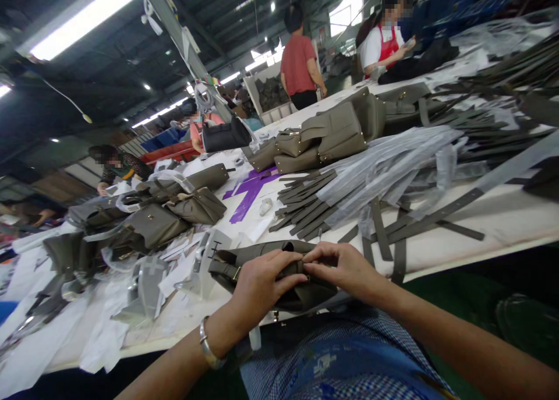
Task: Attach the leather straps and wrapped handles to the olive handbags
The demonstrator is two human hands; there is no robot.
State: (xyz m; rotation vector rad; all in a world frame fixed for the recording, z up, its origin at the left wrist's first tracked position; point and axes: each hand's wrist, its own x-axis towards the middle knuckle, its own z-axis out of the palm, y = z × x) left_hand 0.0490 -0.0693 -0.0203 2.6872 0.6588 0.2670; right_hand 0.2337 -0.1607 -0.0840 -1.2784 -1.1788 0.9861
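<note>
An olive-grey handbag (244, 259) lies on its side at the near edge of the white worktable (502, 225), right in front of me. My left hand (262, 283), with a silver bracelet on its wrist, is closed over the bag's top edge. My right hand (340, 266) is closed in a pinch on the same edge, and the fingertips of both hands meet at the middle. The part pinched between the fingers is hidden.
Loose grey straps (305, 205) and clear plastic wrapping (393, 167) lie to the right. Finished grey bags (323, 138) are stacked farther back, more bags (174, 208) and paper scraps (105, 330) to the left. Other workers (299, 62) stand and sit along the table.
</note>
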